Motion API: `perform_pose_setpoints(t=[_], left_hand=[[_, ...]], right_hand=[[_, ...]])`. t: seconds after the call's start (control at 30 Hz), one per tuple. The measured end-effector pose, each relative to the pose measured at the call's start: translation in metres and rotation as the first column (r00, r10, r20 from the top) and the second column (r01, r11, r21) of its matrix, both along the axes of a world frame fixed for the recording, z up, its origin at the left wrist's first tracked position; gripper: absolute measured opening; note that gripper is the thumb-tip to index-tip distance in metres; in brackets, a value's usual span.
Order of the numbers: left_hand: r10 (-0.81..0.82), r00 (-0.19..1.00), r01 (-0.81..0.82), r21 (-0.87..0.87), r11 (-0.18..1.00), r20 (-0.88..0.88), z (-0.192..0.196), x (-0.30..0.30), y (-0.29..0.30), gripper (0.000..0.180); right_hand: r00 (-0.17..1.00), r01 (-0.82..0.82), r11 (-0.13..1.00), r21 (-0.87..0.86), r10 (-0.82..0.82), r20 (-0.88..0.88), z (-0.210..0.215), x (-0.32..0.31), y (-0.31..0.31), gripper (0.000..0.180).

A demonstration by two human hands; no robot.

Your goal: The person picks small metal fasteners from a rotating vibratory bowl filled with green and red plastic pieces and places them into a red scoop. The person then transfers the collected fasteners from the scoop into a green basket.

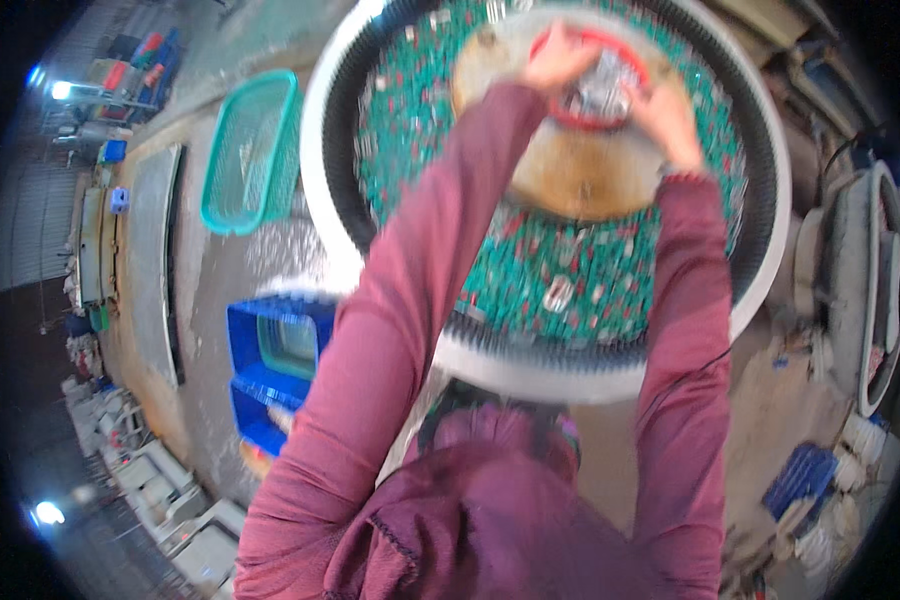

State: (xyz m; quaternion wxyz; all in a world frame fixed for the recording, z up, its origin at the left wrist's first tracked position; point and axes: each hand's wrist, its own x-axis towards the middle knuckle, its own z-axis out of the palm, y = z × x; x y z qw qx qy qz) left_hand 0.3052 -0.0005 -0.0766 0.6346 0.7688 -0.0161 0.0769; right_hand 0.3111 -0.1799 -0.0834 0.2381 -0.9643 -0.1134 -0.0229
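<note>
A round red bowl (622,122) with shiny, silvery pieces (602,92) inside rests on, or just above, the pale, brown-stained centre (582,180) of a large round tub. My left hand (560,62) is at the bowl's left rim, its fingers bent over the edge. On the right side my right hand (667,118) grips the rim, fingertips reaching inward. Both hands are somewhat blurred. Around the centre, the tub holds a ring of small green and red pieces (570,265). A pale, larger piece (558,293) lies on top of them.
The tub's wide white rim (560,380) curves close before my body. To the left are a green mesh basket (215,185) and blue crates (253,378) on the wet floor. Another grey tub (850,285) stands at the right, with a blue crate (802,478) nearer.
</note>
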Motion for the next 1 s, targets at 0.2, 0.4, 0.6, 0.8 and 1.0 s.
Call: perform_pose_setpoints(t=[0.2, 0.4, 0.6, 0.8, 1.0], left_hand=[[-0.083, 0.922, -0.340, 0.893, 0.295, 0.378, 0.033, -0.065, 0.011, 0.039], [-0.132, 0.451, 0.890, 0.434, 0.138, -0.883, -0.117, -0.228, 0.050, 0.058], [-0.307, 0.572, 0.819, 0.551, 0.162, -0.760, -0.210, -0.317, 0.005, 0.044], [-0.445, 0.716, 0.600, 0.800, -0.002, -0.538, -0.253, -0.337, -0.006, 0.020], [-0.347, 0.704, 0.710, 0.602, 0.365, -0.619, -0.202, -0.300, 0.033, 0.028]], right_hand=[[0.846, 0.030, 0.990, 0.137, 0.048, -0.531, -0.048, -0.135, -0.053, 0.037], [0.924, -0.267, 0.911, -0.315, 0.149, -0.353, -0.177, -0.215, -0.009, 0.086], [0.923, -0.178, 0.903, -0.391, 0.016, -0.383, -0.232, -0.239, 0.009, 0.072], [0.958, -0.217, 0.901, -0.374, 0.124, -0.258, -0.204, -0.278, -0.010, 0.023], [0.760, -0.354, 0.889, -0.292, 0.091, -0.643, -0.161, -0.283, -0.031, 0.021]])
